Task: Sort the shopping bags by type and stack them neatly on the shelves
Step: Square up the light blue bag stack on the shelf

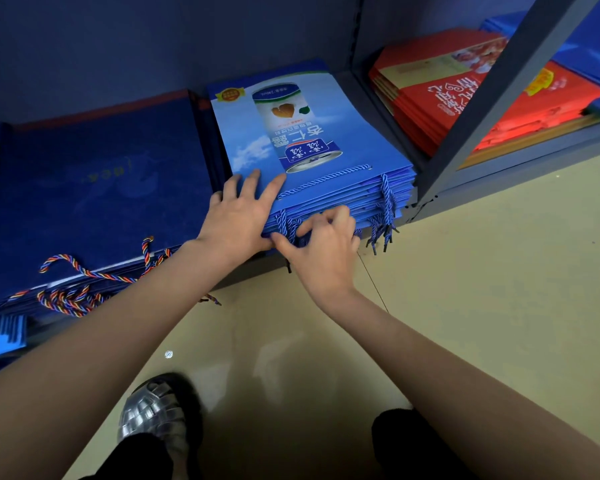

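A stack of light blue shopping bags point(312, 133) printed with a can lies flat on the low shelf, blue rope handles hanging over its front edge. My left hand point(238, 216) rests on the stack's front left corner with straight, spread fingers. My right hand point(323, 247) is at the stack's front edge, fingers curled in among the blue rope handles point(286, 226) and bag edges. Left of it lies a stack of dark navy bags point(94, 188) with multicoloured rope handles point(70, 296). A stack of red bags point(482, 102) sits in the shelf bay to the right.
A grey shelf upright point(492, 109) slants between the blue and red stacks. More blue bags point(589, 53) lie behind the red ones, and others point(2, 332) at the far left. Beige floor point(482, 289) spreads below the shelf; my shoe point(156, 414) stands on it.
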Available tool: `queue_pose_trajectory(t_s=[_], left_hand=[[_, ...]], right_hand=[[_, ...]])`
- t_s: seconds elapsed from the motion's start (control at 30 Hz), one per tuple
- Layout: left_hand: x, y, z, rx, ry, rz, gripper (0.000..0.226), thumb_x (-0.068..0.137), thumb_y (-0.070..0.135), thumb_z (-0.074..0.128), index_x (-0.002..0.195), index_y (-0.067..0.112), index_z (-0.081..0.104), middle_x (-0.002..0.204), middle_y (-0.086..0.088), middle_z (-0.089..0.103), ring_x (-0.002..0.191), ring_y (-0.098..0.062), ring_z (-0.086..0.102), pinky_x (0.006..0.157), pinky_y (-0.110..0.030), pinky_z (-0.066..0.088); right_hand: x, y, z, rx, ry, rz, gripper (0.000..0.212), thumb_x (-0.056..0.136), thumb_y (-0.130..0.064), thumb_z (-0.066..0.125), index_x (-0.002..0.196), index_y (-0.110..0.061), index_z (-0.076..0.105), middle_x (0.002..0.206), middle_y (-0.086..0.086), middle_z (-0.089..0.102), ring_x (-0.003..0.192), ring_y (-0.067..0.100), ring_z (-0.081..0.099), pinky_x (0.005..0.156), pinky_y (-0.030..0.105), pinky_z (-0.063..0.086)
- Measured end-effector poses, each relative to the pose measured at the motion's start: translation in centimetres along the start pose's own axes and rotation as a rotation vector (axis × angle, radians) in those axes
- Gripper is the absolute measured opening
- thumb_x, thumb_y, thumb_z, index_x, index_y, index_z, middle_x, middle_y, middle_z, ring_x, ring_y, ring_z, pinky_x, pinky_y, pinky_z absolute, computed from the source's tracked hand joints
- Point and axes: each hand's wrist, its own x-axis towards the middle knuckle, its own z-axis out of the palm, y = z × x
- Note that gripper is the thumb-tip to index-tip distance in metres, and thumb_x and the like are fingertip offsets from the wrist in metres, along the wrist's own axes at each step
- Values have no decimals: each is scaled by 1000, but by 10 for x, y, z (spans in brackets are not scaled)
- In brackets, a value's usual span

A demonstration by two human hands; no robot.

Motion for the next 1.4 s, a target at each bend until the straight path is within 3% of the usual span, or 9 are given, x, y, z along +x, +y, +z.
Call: queue_pose_trajectory(t_s=[0.23,0.4,0.53,0.67,0.8,0.87,1.03,1.2,1.4], left_hand=[[-1,0,-7,-73,-85,-11,102,81,39,68,149,29,-6,156,-9,0,141,-35,3,107,-46,33],[-4,21,-9,-20,-104,-112,106,80,43,68,148,26,-12,157,-8,-7,142,-42,1,91,-45,47],[-5,30,3,70,-39,-150,106,83,37,66,147,24,-17,157,-10,-8,142,-43,4,78,-36,52],[1,30,12,117,28,-156,105,87,19,66,146,28,-20,156,-10,-10,141,-46,6,60,-28,46],[1,33,16,-92,19,-209,107,85,6,66,145,36,-18,153,-18,-22,137,-44,24,71,-31,49],[-3,40,8,-305,-27,-299,106,83,6,68,147,35,-11,150,-23,-26,109,-39,50,74,-34,47],[-12,56,11,-600,-44,-462,108,81,1,67,147,37,-12,149,-26,4,67,-19,43,67,-29,40],[-8,52,29,-367,-17,-428,114,80,-6,67,146,31,-19,129,-17,29,104,-28,44,76,-29,40],[3,41,22,-345,-73,-353,114,80,-2,67,145,32,-20,127,-19,29,84,-26,47,68,-32,42]], right_hand=[[7,57,-32,-108,-26,-143,17,83,-31,66,89,-15,71,109,3,47,108,25,41,92,36,32],[29,72,-80,-112,219,-448,44,74,-15,68,117,-9,60,114,17,49,101,33,46,87,42,43],[79,71,-107,-431,-228,-256,103,73,-20,77,149,-35,8,150,15,12,129,40,28,105,50,33],[106,76,-97,-481,-501,-110,119,72,-24,80,148,-34,-12,135,23,32,119,41,45,97,42,42],[103,80,-85,-407,-449,-64,124,70,-17,81,147,-34,-14,129,22,36,111,42,50,90,44,45],[101,83,-83,-350,-434,-60,124,70,-11,80,147,-37,-14,128,20,33,105,41,53,87,44,47],[91,96,-77,-231,-372,-100,122,73,-6,77,143,-47,-14,119,13,31,96,37,52,85,46,49],[81,102,-70,-164,-302,-74,115,74,-5,75,146,-45,-6,123,12,30,94,34,52,87,42,46],[82,101,-74,-83,-291,-28,114,74,-2,75,146,-47,-1,121,11,29,87,30,47,87,43,48]])
